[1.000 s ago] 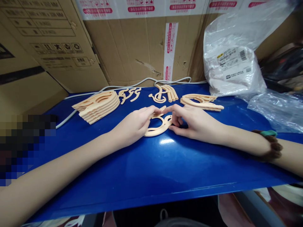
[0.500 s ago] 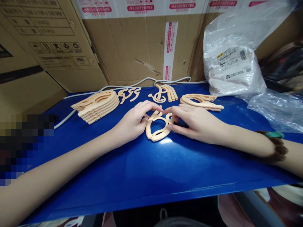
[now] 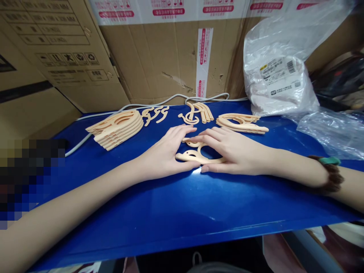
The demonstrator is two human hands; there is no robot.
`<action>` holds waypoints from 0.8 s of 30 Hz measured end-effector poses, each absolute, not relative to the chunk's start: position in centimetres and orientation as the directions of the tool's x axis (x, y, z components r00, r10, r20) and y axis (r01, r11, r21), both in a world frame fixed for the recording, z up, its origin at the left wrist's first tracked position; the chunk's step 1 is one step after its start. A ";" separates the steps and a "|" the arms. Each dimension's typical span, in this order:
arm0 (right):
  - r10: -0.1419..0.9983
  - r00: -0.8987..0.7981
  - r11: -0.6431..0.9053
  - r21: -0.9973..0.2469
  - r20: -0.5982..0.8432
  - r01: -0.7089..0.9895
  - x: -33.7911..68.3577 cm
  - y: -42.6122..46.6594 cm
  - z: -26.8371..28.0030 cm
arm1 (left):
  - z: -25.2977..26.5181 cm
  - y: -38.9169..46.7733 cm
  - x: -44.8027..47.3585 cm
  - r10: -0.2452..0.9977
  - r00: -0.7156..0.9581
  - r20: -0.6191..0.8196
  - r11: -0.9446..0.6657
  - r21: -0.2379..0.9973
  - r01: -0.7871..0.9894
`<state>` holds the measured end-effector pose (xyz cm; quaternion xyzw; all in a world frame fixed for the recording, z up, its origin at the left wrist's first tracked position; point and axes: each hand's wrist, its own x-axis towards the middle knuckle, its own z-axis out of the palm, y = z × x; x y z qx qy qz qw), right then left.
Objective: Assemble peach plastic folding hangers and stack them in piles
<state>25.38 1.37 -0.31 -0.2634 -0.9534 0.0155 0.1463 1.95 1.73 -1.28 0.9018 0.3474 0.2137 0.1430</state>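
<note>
A beige plastic folding hanger (image 3: 184,156), its arms folded into a loop, lies on the blue tabletop between my two hands. My left hand (image 3: 163,155) wraps its left end, thumb along the near side and fingers on the far side. My right hand (image 3: 237,151) covers the right end, with its thumb along the near edge and fingers curved over the top. The fingers of both hands almost meet, hiding parts of the hanger.
Stacked hanger arms (image 3: 119,127) stand at left, a smaller stack (image 3: 240,123) at right. Loose hooks (image 3: 162,114) and slim bars (image 3: 206,112) lie behind my hands. A white cable (image 3: 170,98) runs before cardboard boxes (image 3: 159,57). Plastic bags (image 3: 280,83) sit at right.
The folding hanger has turned, so its round end now lies toward my right hand instead of toward me. My fingers have spread from a pinch to a wider hold around it.
</note>
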 end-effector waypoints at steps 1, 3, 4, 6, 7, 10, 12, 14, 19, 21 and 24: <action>0.491 -0.833 0.871 -0.120 0.256 0.476 25.4 1.3 -0.3 | -1.2 1.7 2.0 0.708 0.657 0.261 -0.698 0.403 0.592; 0.467 -0.852 0.884 -0.143 0.238 0.444 25.3 1.1 -0.2 | -1.0 1.4 2.2 0.730 0.640 0.239 -0.678 0.372 0.635; 0.454 -0.858 0.891 -0.145 0.239 0.431 25.3 1.1 -0.2 | -0.9 1.3 2.2 0.730 0.636 0.249 -0.680 0.351 0.643; 0.435 -0.860 0.900 -0.118 0.267 0.419 25.3 1.1 -0.1 | -0.7 1.1 2.3 0.724 0.625 0.292 -0.689 0.339 0.641; 0.436 -0.853 0.899 -0.095 0.287 0.428 25.3 1.2 -0.2 | -0.7 1.1 2.3 0.731 0.607 0.313 -0.682 0.360 0.636; 0.481 -0.799 0.860 -0.020 0.360 0.509 25.3 1.6 -0.3 | -0.6 1.0 2.4 0.794 0.513 0.325 -0.605 0.505 0.616; 0.541 -0.740 0.806 0.005 0.400 0.592 25.4 1.8 -0.4 | -0.5 1.1 2.4 0.819 0.483 0.309 -0.566 0.573 0.592; 0.607 -0.680 0.741 0.014 0.411 0.671 25.5 1.9 -0.4 | -0.4 1.1 2.5 0.809 0.499 0.311 -0.580 0.566 0.586; 0.710 -0.617 0.650 0.023 0.339 0.760 25.4 1.6 -0.1 | -0.2 0.7 2.5 0.758 0.555 0.341 -0.643 0.532 0.551; 0.724 -0.596 0.632 0.014 0.348 0.775 25.2 1.4 0.0 | -0.2 0.4 2.4 0.714 0.612 0.340 -0.684 0.526 0.505; 0.733 -0.579 0.615 0.018 0.357 0.789 25.2 1.1 0.0 | -0.1 0.0 2.3 0.605 0.731 0.315 -0.767 0.475 0.431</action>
